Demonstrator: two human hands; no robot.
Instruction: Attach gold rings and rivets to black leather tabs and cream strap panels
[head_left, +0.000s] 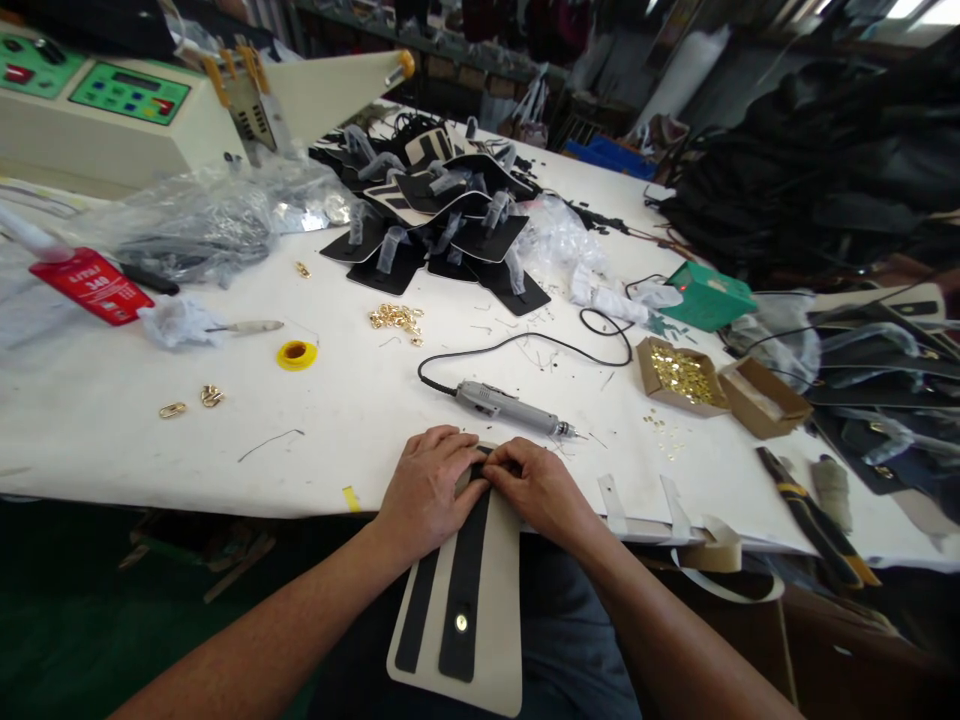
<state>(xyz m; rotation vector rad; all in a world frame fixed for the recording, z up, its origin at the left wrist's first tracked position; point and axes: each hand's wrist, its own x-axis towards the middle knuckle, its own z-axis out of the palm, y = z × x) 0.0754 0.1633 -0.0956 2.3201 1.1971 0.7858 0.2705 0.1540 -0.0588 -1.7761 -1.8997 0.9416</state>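
Observation:
A beige panel [499, 600] with two black strips lies from the table edge down over the lap. The longer black strip [465, 570] carries a round gold-coloured stud [461, 623] near its near end. My left hand [433, 490] is closed on the panel's far end, its thumb and fingers along the strip. Pinched fingers of my right hand [536, 488] meet the left fingertips at the strip's far end; what lies between them is hidden. Just beyond the hands, a grey corded electric screwdriver [510, 408] rests on the table, touched by neither hand.
Black panels [450, 225] with plastic-wrapped parts are heaped at the back. Gold-coloured clasps [396, 318] and a yellow tape roll [297, 355] lie left of centre. At right are a cardboard box of gold-coloured pieces [682, 375] and cutters [806, 515]; a red bottle [90, 285] lies far left.

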